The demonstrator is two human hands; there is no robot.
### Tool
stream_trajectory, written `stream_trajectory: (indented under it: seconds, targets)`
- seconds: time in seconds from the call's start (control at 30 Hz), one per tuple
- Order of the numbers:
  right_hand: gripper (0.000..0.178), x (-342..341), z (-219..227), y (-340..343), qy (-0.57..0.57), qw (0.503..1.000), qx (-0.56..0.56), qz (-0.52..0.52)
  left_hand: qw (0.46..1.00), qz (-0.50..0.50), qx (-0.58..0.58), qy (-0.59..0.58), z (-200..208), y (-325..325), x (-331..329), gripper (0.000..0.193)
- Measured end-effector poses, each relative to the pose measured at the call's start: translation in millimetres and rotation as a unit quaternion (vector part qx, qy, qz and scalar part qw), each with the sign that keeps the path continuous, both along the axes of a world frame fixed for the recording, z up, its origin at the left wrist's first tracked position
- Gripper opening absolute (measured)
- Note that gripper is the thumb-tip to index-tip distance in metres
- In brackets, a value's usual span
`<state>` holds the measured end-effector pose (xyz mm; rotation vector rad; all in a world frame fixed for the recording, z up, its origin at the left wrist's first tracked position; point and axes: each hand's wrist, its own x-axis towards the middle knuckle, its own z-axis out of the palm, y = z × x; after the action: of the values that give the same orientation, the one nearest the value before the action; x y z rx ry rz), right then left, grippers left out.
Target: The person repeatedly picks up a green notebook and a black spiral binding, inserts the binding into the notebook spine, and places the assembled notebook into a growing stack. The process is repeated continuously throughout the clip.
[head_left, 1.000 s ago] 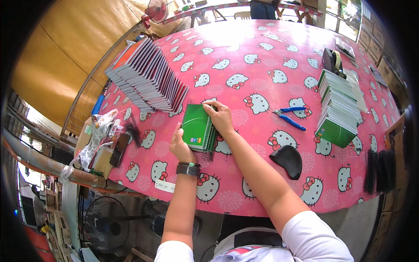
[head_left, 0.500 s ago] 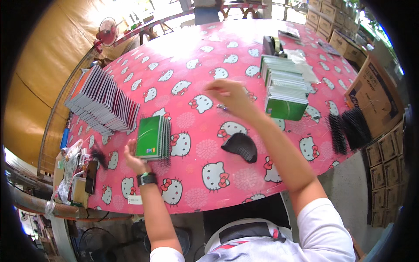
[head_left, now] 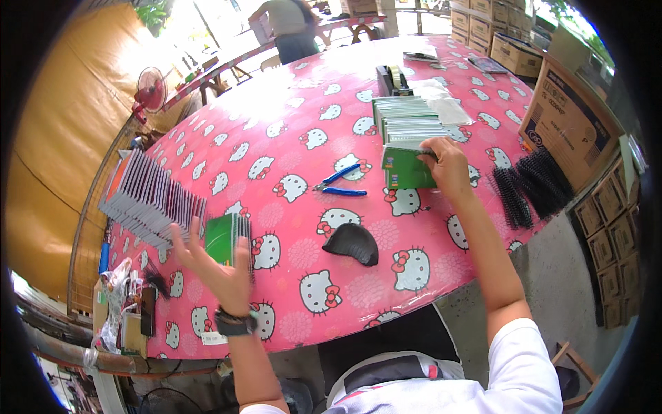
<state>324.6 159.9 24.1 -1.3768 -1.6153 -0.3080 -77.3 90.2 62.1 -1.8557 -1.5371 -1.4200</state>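
Note:
Fingers spread, my left hand (head_left: 219, 274) stands beside a small stack of green spiral notebooks (head_left: 222, 238) at the left and partly covers it. My right hand (head_left: 449, 165) pinches the top edge of the front green notebook (head_left: 408, 169), with the thumb on its cover. That notebook leans at the near end of a long row of notebooks (head_left: 407, 121). Between my hands lie blue-handled pliers (head_left: 345, 182), jaws pointing left. Closer to me rests a black curved pad-like piece (head_left: 353, 243).
A tall leaning row of spiral notebooks (head_left: 152, 200) is at far left. Black plastic coils (head_left: 529, 186) lie by a cardboard box (head_left: 569, 114) on the right. A tape dispenser (head_left: 392, 81) stands behind the notebook row. Another person (head_left: 291, 31) is at a far table.
My right hand has moved right and down onto the front green notebook, uncovering the pliers. My left hand has lifted from the small stack, fingers spreading. Another person has come into view.

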Motion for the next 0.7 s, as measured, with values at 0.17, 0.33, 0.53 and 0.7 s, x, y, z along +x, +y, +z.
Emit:
stream_trajectory:
  seconds: [0.17,0.33,0.53,0.7]
  targets:
    - [0.021,-68.6,37.6,-94.3,-0.086,0.965,-0.071,0.236,0.954,-0.224,-0.083,-0.181,-31.8,-54.4,108.8,0.067]
    - [0.019,-74.8,-7.0,-144.1,-0.027,0.937,-0.212,0.277,0.777,-0.332,-0.412,-0.340,-76.6,-82.7,86.2,0.029]
    - [0.017,-86.1,-35.7,-147.6,0.039,0.938,-0.170,0.299,0.965,-0.209,-0.158,0.014,-54.5,-89.1,116.9,0.030]
    - [0.024,-33.3,-23.7,-124.2,0.086,0.932,-0.215,0.278,0.944,-0.265,-0.175,0.086,-59.6,-88.1,123.3,0.025]
